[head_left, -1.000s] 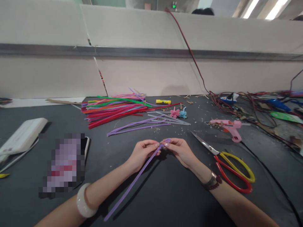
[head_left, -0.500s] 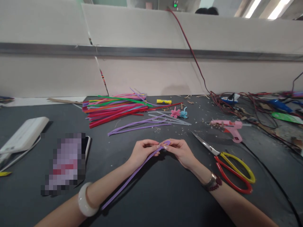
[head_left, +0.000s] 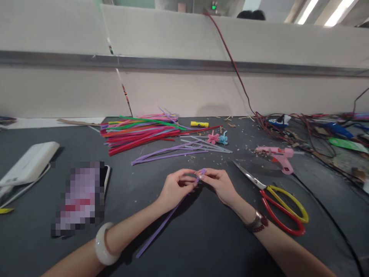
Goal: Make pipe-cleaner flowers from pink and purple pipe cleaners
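A purple pipe cleaner point(head_left: 161, 227) is pinched between both hands, its bent upper end showing at the fingertips. My left hand point(head_left: 179, 187) grips it just below the bend, fingers closed. My right hand point(head_left: 220, 184) pinches the bent end from the other side. From my left fingers the long tail slants down toward the near left, over the dark table. Beyond the hands lie other purple pipe cleaners point(head_left: 170, 155), a pink pipe-cleaner flower point(head_left: 213, 137) and a blue flower point(head_left: 223, 138).
Scissors point(head_left: 263, 187) with red and yellow handles lie right of my right hand, before a pink glue gun point(head_left: 278, 156). A colourful pipe-cleaner bundle point(head_left: 141, 132) and a yellow tube point(head_left: 199, 124) lie at the back. A phone point(head_left: 80, 196) and white power bank point(head_left: 30, 161) are left.
The pipe cleaner's tail has swung a little to the right and turned steeper. My left fingers have shifted around the bent end, while my right hand has hardly moved.
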Demonstrator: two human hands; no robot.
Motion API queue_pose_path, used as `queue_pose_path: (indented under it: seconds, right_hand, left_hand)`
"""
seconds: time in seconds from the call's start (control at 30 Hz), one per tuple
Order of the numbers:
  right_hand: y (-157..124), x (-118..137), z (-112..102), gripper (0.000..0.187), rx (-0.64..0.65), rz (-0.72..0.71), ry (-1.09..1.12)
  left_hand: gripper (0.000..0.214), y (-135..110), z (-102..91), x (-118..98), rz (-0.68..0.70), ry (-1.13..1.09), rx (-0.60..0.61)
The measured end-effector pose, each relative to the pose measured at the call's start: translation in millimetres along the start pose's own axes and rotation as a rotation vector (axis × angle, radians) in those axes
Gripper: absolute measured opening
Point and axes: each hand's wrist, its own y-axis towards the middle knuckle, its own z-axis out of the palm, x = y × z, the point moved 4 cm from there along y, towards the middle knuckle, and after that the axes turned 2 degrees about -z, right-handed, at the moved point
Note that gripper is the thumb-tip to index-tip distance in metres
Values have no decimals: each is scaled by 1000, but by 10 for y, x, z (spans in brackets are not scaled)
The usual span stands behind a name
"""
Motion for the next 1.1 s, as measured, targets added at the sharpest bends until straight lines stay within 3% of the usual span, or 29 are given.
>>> queue_pose_path:
  seconds: [0.4, 0.67, 0.8, 0.9, 1.1]
  right_hand:
    - [-1, 22, -15, 6, 51, -29, 88]
    - [-2, -2, -2, 8, 45, -53, 56]
    - [-6, 28, 0, 6, 56, -79, 36]
    - [-13, 63, 3, 6, 69, -103, 1]
    - [-42, 166, 33, 10, 122, -162, -133]
  left_hand:
    - [30, 39, 18, 43, -166, -433, 177]
    - [20, 22, -21, -53, 78, -110, 24]
    - [16, 2, -27, -85, 84, -47, -25]
    - [15, 21, -35, -60, -18, -98, -21]
    - [18, 63, -40, 102, -379, -399, 110]
